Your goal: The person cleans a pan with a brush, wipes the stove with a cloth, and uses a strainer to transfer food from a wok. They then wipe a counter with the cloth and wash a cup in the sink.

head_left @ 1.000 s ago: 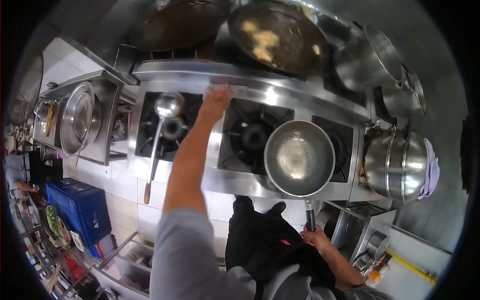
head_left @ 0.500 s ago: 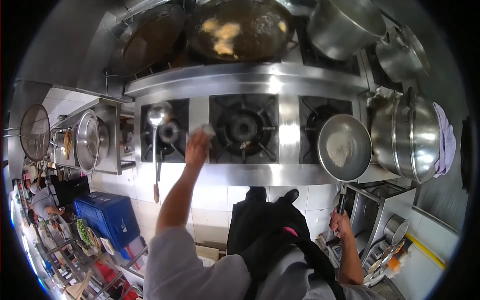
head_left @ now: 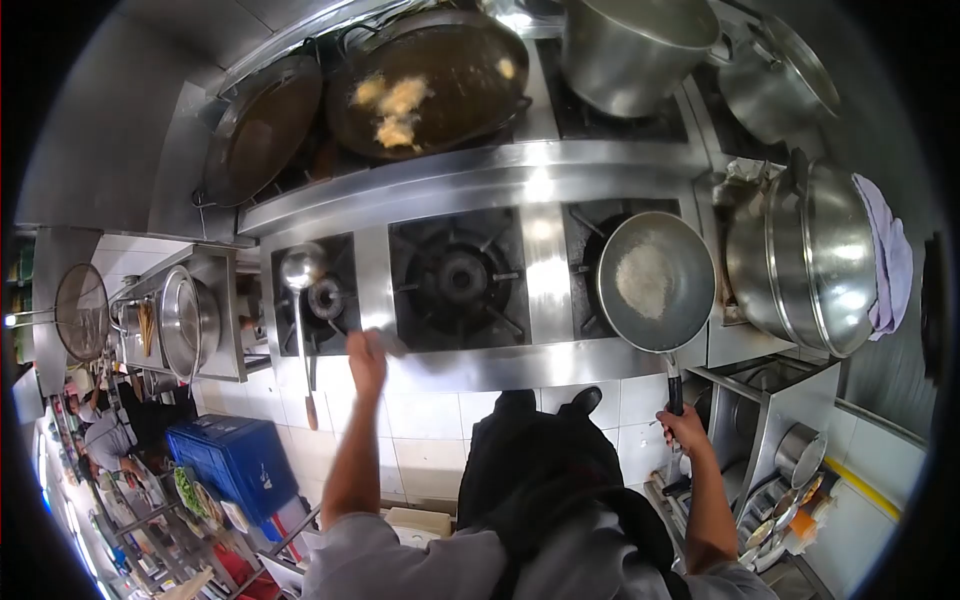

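My right hand [head_left: 683, 428] is closed round the black handle of a grey frying pan [head_left: 690, 250], which rests over the right front burner. A pale, whitish patch [head_left: 646, 282] lies spread inside the pan. My left hand [head_left: 366, 362] is over the front edge of the steel stove [head_left: 470, 372], its fingers closed on a small pale cloth [head_left: 390, 343] blurred by motion. Left of that hand, a long-handled ladle [head_left: 302, 268] lies across the left burner [head_left: 326, 298], its wooden grip past the stove edge. The middle burner [head_left: 463, 277] is bare.
Behind stand a wide pan of oil [head_left: 465, 90] with frying pieces, a dark wok [head_left: 265, 130] and a tall pot [head_left: 635, 60]. Big steel pots [head_left: 800, 260] flank the right side. A blue crate [head_left: 235, 465] and a co-worker [head_left: 108, 440] are at left.
My left hand has drawn back toward me with the cloth, from between the burners to the stove's front edge. My right hand keeps its grip on the pan. The camera view has shifted.
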`<action>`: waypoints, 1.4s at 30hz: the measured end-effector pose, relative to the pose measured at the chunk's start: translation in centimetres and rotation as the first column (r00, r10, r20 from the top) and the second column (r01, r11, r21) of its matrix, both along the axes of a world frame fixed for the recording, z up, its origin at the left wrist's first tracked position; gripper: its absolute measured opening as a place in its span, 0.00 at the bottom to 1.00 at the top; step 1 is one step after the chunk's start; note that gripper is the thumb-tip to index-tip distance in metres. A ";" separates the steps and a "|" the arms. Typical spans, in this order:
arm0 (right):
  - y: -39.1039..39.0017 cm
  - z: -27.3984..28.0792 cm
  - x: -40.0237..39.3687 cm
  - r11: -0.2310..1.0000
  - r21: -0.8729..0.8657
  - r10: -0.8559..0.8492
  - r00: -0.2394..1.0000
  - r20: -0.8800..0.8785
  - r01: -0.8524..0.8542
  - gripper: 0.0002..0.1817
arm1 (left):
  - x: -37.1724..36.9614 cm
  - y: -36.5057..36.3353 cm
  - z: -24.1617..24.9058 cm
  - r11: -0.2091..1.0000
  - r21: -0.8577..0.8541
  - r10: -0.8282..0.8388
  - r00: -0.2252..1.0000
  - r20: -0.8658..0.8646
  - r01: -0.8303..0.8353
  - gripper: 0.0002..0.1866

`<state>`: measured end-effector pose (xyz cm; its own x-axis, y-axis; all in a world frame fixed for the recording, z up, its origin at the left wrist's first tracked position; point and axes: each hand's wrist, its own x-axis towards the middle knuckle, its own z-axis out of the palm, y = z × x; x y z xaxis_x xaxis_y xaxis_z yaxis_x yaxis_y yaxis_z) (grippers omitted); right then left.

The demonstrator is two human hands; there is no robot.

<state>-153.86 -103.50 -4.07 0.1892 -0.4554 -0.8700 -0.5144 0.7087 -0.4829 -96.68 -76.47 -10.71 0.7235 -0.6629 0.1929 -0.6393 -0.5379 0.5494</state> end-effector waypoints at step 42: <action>-0.1 0.3 0.1 0.935 -0.309 0.108 0.971 -0.212 -0.171 0.12 | -22.4 -23.3 -8.4 0.790 0.046 -0.607 0.769 0.201 0.611 0.25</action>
